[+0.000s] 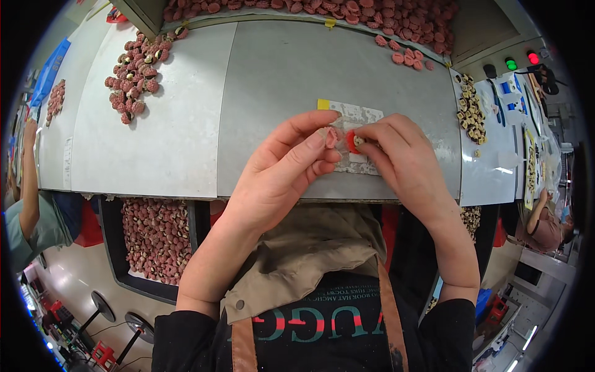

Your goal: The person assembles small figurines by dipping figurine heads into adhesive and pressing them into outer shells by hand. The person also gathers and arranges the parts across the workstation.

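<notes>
My left hand [282, 170] pinches a small pale pink round piece [331, 136] between thumb and fingers. My right hand [400, 158] grips a small red round piece with a pale centre [353, 142] right beside it. The two pieces nearly touch, held just above the grey metal worktable [279, 80]. Under them a white taped patch with a yellow corner [356, 115] is stuck to the table.
A heap of pink and cream pieces [133, 74] lies at far left, a few [406, 56] at far right. A long bin of them [372, 15] runs along the back, a tray [155, 239] sits below the table. Cream pieces [471, 111] and tools lie at right. Other people work at both sides.
</notes>
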Tool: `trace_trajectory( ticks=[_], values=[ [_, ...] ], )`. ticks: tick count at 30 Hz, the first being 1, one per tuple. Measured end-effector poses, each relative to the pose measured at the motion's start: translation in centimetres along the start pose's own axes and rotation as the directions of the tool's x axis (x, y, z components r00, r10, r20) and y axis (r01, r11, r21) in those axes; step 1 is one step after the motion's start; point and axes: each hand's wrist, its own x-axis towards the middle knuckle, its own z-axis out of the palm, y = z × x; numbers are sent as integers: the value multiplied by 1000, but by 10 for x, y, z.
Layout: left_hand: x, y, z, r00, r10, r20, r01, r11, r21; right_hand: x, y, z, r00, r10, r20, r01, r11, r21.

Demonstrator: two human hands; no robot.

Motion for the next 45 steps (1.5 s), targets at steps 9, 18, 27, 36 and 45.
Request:
trace_trajectory(
  ticks=[9,18,27,36,45],
  values=[
    [-1,1,0,1000,17,-13,-16,999,28,3,0,2,1000,-25,-5,25,999,-34],
    [-4,4,3,999,-31,-28,31,999,16,-2,-12,-8,975,221,-6,-192,862,469],
    [0,4,1,998,-60,8,59,994,96,9,-16,3,959,-198,-203,242,944,223],
    [-4,-10,16,951,299,-80,-257,908,331,4,-25,15,976,178,-122,-64,778,625],
    [1,-3,6,987,152,-48,-134,955,264,6,-21,19,953,-129,-274,188,962,200]
  ],
)
